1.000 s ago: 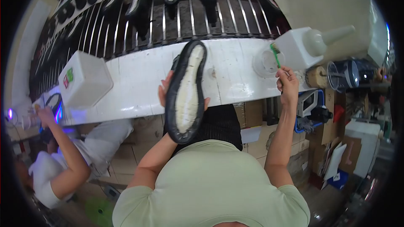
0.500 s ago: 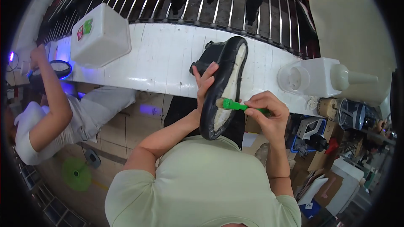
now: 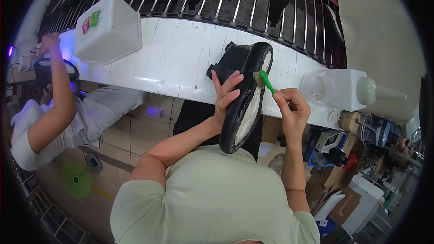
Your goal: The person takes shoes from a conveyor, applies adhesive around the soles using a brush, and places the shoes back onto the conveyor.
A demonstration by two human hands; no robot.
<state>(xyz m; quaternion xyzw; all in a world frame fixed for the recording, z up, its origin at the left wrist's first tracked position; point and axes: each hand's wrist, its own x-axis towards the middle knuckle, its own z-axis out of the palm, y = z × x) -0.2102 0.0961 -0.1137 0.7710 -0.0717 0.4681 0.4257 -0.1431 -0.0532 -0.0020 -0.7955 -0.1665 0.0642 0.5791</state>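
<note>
Left hand: fingers gripping the side of the black boot
Boot: sole tilted up, across the near edge of the bench
Right hand: pinching the green brush, bristles at the sole
Leftward room: wide stretch to the white tub

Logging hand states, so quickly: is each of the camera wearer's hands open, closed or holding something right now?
Left hand: holding the black shoe from its side.
Right hand: closed on the green brush.

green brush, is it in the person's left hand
No, the right hand holds the green brush, while the left hand has its fingers on the black shoe.
</note>
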